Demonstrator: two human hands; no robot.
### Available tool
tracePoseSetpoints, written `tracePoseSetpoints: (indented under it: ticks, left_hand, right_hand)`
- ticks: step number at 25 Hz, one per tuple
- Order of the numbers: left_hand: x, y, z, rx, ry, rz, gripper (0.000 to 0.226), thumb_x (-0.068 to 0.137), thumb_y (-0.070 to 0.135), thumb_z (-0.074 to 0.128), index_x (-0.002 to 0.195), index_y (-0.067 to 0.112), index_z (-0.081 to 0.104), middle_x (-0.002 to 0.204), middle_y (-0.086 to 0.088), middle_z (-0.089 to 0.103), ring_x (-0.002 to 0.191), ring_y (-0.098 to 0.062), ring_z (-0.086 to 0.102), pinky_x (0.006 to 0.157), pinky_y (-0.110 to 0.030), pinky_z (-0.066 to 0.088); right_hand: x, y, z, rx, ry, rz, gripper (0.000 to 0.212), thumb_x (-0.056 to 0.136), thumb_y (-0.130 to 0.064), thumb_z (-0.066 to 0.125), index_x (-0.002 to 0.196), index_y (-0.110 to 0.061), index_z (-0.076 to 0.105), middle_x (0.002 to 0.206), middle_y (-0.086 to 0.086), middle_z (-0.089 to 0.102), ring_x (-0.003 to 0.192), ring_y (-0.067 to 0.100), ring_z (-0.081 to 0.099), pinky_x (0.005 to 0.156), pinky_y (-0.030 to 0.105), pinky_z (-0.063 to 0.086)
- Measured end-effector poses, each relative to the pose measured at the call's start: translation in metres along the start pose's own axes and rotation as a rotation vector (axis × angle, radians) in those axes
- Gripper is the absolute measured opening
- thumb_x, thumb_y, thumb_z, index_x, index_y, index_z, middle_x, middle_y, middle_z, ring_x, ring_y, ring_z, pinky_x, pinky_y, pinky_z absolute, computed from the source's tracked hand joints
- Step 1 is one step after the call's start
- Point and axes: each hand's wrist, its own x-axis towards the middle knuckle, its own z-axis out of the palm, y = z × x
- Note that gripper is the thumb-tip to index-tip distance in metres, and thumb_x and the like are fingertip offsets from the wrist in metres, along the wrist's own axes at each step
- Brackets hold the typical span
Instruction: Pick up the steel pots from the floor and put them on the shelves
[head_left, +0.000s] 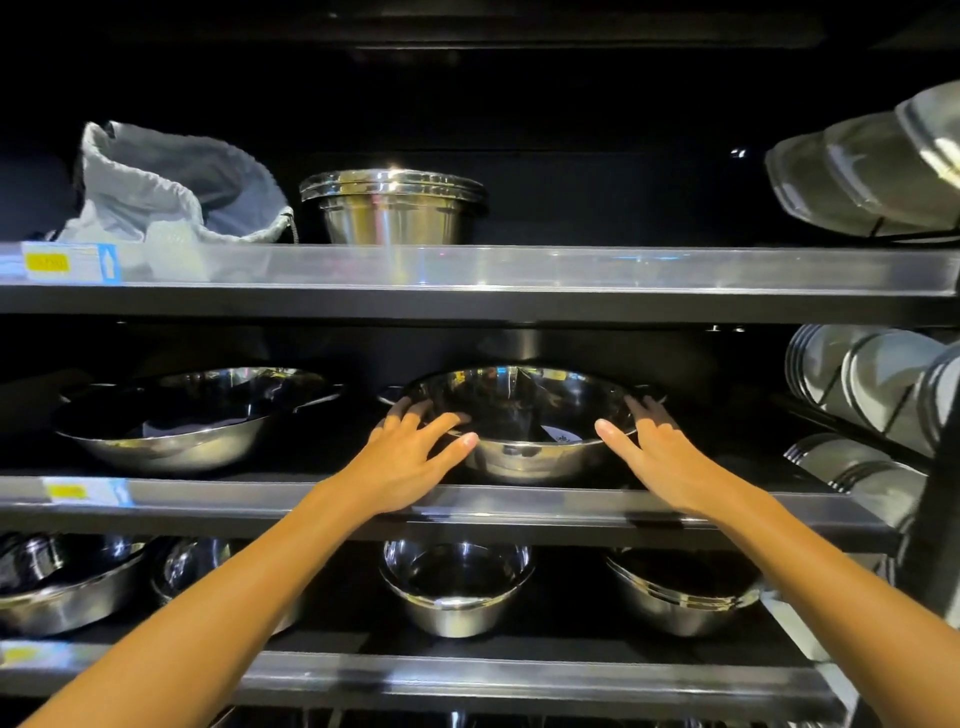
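A wide, shallow steel pot (524, 415) with two side handles rests on the middle shelf (260, 506). My left hand (410, 457) lies against its left rim, fingers spread, fingertips near the left handle. On the pot's right rim lies my right hand (660, 452), also with fingers apart. Neither hand is closed around the pot. A second wide steel pot (182, 421) stands to the left on the same shelf.
The top shelf (571, 270) carries a stack of deep steel bowls (392, 208) and a white bag (171, 192). Several steel bowls (457, 587) fill the lower shelf. Racks of steel plates (862, 389) stand at the right.
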Motion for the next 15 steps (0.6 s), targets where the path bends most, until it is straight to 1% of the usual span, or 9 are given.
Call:
tracePoseSetpoints:
  ticks: [2, 3, 5, 6, 8, 10, 11, 13, 15]
  left_hand:
    - [0.002, -0.003, -0.004, 0.026, -0.008, 0.0, 0.055, 0.092, 0.071, 0.015, 0.139, 0.051, 0.035, 0.154, -0.002, 0.036, 0.148, -0.035, 0.011, 0.116, -0.055, 0.019]
    - [0.003, -0.004, -0.005, 0.037, -0.014, -0.005, 0.056, 0.093, 0.07, 0.012, 0.14, 0.051, 0.034, 0.152, -0.002, 0.037, 0.146, -0.035, 0.014, 0.115, -0.055, 0.02]
    - [0.005, -0.003, -0.005, 0.027, -0.032, -0.029, 0.061, 0.091, 0.071, 0.01, 0.145, 0.048, 0.029, 0.155, -0.004, 0.034, 0.146, -0.036, 0.012, 0.115, -0.056, 0.02]
    - [0.006, -0.003, -0.003, 0.008, -0.035, -0.036, 0.066, 0.088, 0.075, 0.008, 0.145, 0.048, 0.026, 0.156, -0.004, 0.03, 0.147, -0.037, 0.008, 0.115, -0.057, 0.019]
    - [0.008, -0.005, 0.003, -0.012, -0.039, -0.031, 0.077, 0.078, 0.084, 0.001, 0.145, 0.051, 0.023, 0.159, -0.003, 0.026, 0.148, -0.035, 0.002, 0.115, -0.06, 0.017]
    - [0.008, -0.005, 0.006, -0.042, -0.035, -0.037, 0.074, 0.078, 0.085, 0.003, 0.142, 0.055, 0.023, 0.16, -0.002, 0.023, 0.148, -0.032, -0.001, 0.115, -0.06, 0.016]
    - [0.007, -0.004, 0.006, -0.075, -0.025, -0.052, 0.068, 0.081, 0.083, 0.007, 0.141, 0.056, 0.025, 0.16, -0.002, 0.022, 0.149, -0.031, -0.002, 0.115, -0.06, 0.016]
    - [0.004, 0.0, 0.006, -0.127, 0.006, -0.075, 0.06, 0.088, 0.076, 0.018, 0.143, 0.053, 0.028, 0.161, -0.001, 0.018, 0.149, -0.028, -0.005, 0.116, -0.057, 0.014]
    - [0.004, 0.002, 0.006, -0.138, 0.005, -0.088, 0.06, 0.089, 0.074, 0.02, 0.145, 0.052, 0.024, 0.162, 0.0, 0.015, 0.15, -0.025, -0.007, 0.118, -0.055, 0.011]
  right_hand:
    - [0.0, -0.009, -0.007, -0.111, -0.059, 0.001, 0.126, 0.063, -0.096, 0.004, 0.158, -0.014, 0.016, 0.159, 0.023, 0.026, 0.144, 0.041, 0.028, 0.115, 0.05, 0.025]
    - [-0.001, -0.012, -0.008, -0.119, -0.067, 0.02, 0.121, 0.07, -0.093, 0.007, 0.157, -0.011, 0.02, 0.152, 0.026, 0.037, 0.14, 0.041, 0.035, 0.113, 0.049, 0.029]
    - [-0.002, -0.016, -0.006, -0.101, -0.052, 0.03, 0.112, 0.077, -0.087, 0.014, 0.153, -0.006, 0.03, 0.13, 0.025, 0.056, 0.123, 0.038, 0.051, 0.105, 0.046, 0.041]
    - [-0.003, -0.015, -0.005, -0.116, -0.061, 0.017, 0.109, 0.079, -0.086, 0.015, 0.15, -0.005, 0.035, 0.12, 0.022, 0.06, 0.114, 0.035, 0.055, 0.1, 0.045, 0.044]
    - [-0.004, -0.013, -0.003, -0.149, -0.099, -0.01, 0.101, 0.083, -0.083, 0.015, 0.147, -0.009, 0.041, 0.116, 0.02, 0.06, 0.109, 0.034, 0.057, 0.098, 0.044, 0.046]
    - [-0.001, -0.01, -0.003, -0.167, -0.099, -0.027, 0.115, 0.073, -0.092, 0.006, 0.145, -0.01, 0.042, 0.115, 0.019, 0.059, 0.109, 0.033, 0.056, 0.098, 0.044, 0.046]
    - [-0.001, -0.01, -0.004, -0.146, -0.098, -0.006, 0.123, 0.068, -0.096, 0.003, 0.147, -0.009, 0.039, 0.116, 0.019, 0.058, 0.111, 0.034, 0.056, 0.1, 0.045, 0.046]
    - [0.003, -0.009, -0.001, -0.123, -0.091, -0.01, 0.127, 0.067, -0.097, 0.001, 0.156, -0.01, 0.024, 0.122, 0.02, 0.055, 0.119, 0.038, 0.052, 0.104, 0.047, 0.043]
    - [0.005, -0.008, -0.002, -0.139, -0.117, -0.035, 0.13, 0.063, -0.098, -0.005, 0.159, -0.014, 0.014, 0.132, 0.023, 0.051, 0.125, 0.042, 0.048, 0.107, 0.048, 0.04]
